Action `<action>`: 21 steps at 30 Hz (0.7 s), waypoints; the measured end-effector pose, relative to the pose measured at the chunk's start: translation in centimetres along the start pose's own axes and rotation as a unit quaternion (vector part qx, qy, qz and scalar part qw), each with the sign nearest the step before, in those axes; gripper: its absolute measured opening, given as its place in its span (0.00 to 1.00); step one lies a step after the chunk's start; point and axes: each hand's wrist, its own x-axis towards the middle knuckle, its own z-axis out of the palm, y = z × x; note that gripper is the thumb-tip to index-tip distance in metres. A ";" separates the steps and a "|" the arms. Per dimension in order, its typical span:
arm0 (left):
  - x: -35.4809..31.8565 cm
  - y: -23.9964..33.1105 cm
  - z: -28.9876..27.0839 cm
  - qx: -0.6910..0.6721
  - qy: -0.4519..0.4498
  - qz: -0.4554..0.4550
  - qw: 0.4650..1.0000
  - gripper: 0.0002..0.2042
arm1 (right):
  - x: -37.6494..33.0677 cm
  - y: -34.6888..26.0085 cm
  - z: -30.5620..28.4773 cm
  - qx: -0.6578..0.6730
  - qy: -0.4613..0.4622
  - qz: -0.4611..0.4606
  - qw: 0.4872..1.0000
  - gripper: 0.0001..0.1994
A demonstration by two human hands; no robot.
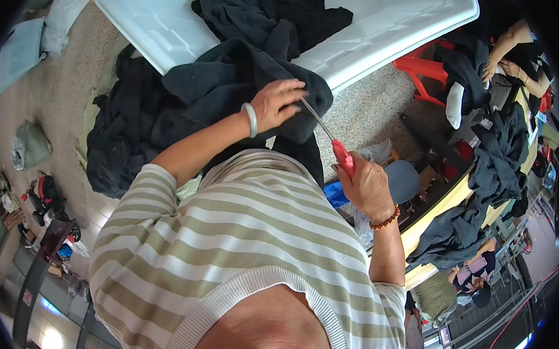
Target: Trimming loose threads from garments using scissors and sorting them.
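My right hand [365,186] is closed around the red handle of a screwdriver-like tool [343,158] with a long, thin metal shaft. The shaft slants up and left, and its tip reaches the fingers of my left hand [277,104]; the very end is hard to make out. My left hand is over a dark cloth garment [214,84] in my lap, its fingers stretched out and a little apart. The garment lies against the near edge of a white plastic tub [377,36], where more dark cloth [270,14] is heaped.
A pile of dark cloth [125,127] lies at my left. To my right stand a red stool [427,68] and a long table [426,231] bearing dark garments [455,230]. A co-worker's hands [500,66] hold dark cloth at the far right. Another person [475,273] is farther back.
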 end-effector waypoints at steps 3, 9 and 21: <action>-0.3 1.2 -0.1 -0.014 -0.019 0.012 1.000 0.21 | -0.6 0.6 -1.0 -0.065 0.074 -0.079 0.992 0.13; -1.8 -0.4 -0.4 -0.040 -0.045 -0.047 0.997 0.18 | 4.7 0.9 -2.9 0.004 -0.132 -0.022 0.991 0.16; 0.8 1.3 -0.9 -0.011 -0.067 0.050 0.996 0.23 | 7.0 2.0 -0.6 0.003 0.095 -0.001 0.995 0.13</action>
